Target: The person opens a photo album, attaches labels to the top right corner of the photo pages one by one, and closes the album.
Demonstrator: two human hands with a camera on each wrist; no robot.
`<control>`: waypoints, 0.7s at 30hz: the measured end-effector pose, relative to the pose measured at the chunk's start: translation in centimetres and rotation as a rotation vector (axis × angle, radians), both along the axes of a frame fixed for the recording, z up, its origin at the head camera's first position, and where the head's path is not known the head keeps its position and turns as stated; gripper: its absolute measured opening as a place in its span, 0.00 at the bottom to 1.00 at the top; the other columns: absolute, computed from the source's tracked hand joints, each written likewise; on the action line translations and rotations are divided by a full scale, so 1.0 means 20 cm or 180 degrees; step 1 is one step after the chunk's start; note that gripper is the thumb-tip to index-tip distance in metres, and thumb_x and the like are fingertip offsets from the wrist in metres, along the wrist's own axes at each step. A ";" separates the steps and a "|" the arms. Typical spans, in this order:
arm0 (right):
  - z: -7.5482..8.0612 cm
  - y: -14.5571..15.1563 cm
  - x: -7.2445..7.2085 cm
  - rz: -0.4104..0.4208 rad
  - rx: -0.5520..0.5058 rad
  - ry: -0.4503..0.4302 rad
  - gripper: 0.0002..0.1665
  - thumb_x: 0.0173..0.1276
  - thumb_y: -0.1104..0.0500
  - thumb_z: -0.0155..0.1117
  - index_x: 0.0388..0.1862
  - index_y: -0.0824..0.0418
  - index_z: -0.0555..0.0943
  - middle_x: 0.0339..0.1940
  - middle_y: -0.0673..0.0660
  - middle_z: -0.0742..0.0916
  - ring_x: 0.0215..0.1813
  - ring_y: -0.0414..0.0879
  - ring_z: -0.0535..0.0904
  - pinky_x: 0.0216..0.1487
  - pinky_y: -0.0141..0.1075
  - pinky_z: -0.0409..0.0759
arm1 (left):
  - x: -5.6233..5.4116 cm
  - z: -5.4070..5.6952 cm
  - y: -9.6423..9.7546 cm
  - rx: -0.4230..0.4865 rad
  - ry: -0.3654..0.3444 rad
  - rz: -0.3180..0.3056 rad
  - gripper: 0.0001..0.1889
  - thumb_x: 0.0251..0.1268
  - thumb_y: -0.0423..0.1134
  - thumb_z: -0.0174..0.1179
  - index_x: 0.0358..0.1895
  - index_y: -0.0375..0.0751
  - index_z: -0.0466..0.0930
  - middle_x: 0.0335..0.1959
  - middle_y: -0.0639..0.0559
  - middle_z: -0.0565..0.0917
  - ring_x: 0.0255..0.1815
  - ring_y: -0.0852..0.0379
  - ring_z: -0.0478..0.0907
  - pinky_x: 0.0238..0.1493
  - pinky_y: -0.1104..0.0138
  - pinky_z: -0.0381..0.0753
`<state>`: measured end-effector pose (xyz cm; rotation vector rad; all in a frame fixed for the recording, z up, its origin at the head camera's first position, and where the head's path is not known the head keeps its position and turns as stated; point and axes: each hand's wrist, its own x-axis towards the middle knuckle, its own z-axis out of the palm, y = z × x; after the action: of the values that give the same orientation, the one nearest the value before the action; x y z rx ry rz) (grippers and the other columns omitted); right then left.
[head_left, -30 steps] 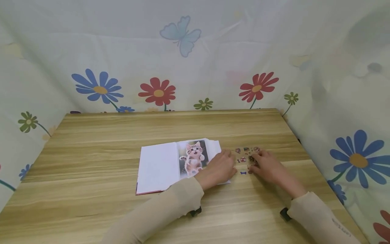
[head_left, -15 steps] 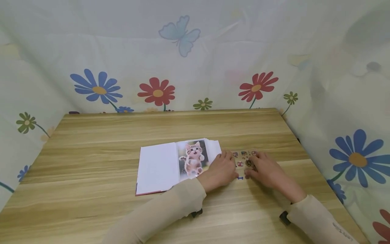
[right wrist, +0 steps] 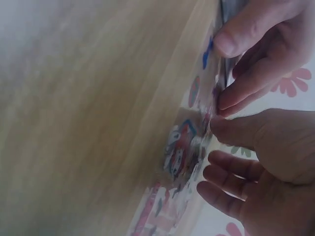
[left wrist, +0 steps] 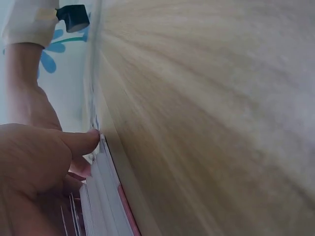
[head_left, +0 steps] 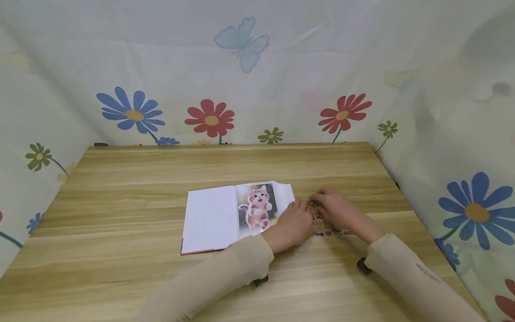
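Fingers of the left hand (head_left: pixel 293 222) lie straight and close together where the book (head_left: pixel 211 221) meets the sticker sheet (right wrist: pixel 181 147), pressing down rather than gripping, with the thumb held apart. Those of the right hand (head_left: pixel 337 209) bend in over the sheet, thumb to its edge in the right wrist view; from where I sit I cannot tell whether they pinch a sticker or the film, or only touch it. What has just changed is the right hand: half a second ago it sat along the sheet's outer side, and it has since come in toward ten o'clock, close up to the left, so that it now hides much of the sheet from my head view. I take that to mean the sheet is being worked near its inner edge while the left hand steadies it. It lies on the bench (head_left: pixel 132 210), at three o'clock from the open book, which looks unmoved. My count: two hands, two black wrist units (head_left: pixel 364 266), one book, one kitten picture (head_left: pixel 257 208) on its page, one sheet. Among the stickers I make out one blue bone (head_left: pixel 319 234); too many others are covered or blurred for a total.
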<state>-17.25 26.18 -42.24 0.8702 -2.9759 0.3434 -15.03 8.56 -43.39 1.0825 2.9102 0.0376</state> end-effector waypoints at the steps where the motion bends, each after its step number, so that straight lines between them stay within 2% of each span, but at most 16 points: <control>1: 0.00 0.00 -0.01 0.0030 -0.0018 -0.0011 0.19 0.68 0.71 0.69 0.57 0.72 0.83 0.51 0.65 0.84 0.54 0.59 0.80 0.56 0.53 0.81 | 0.00 0.00 0.00 -0.0009 0.0005 -0.0007 0.34 0.72 0.62 0.60 0.64 0.34 0.79 0.65 0.44 0.75 0.68 0.47 0.70 0.70 0.59 0.70; 5: -0.02 0.00 -0.02 0.0090 -0.0068 -0.0081 0.18 0.67 0.72 0.69 0.56 0.73 0.84 0.50 0.64 0.84 0.53 0.58 0.80 0.55 0.52 0.81 | 0.00 0.00 0.00 -0.0030 -0.0013 -0.0017 0.36 0.73 0.62 0.59 0.67 0.33 0.77 0.68 0.43 0.74 0.70 0.47 0.68 0.72 0.58 0.68; 12: -0.01 -0.01 -0.04 0.0121 -0.0145 -0.0143 0.17 0.66 0.72 0.70 0.54 0.74 0.84 0.48 0.65 0.84 0.50 0.58 0.82 0.53 0.52 0.82 | 0.00 -0.01 0.00 -0.0035 -0.0038 0.0008 0.35 0.74 0.62 0.58 0.67 0.34 0.78 0.72 0.42 0.72 0.73 0.45 0.67 0.74 0.57 0.66; 21: 0.01 0.00 -0.06 0.0050 -0.0192 -0.0306 0.16 0.67 0.70 0.71 0.52 0.74 0.84 0.47 0.64 0.84 0.49 0.58 0.82 0.53 0.52 0.83 | 0.01 0.00 0.00 0.0000 -0.0072 0.0034 0.35 0.74 0.62 0.58 0.66 0.33 0.78 0.70 0.42 0.72 0.72 0.46 0.67 0.75 0.57 0.65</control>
<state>-18.44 26.14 -42.10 0.8965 -3.0290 0.4865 -14.88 8.62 -43.47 1.0594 2.8962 0.0496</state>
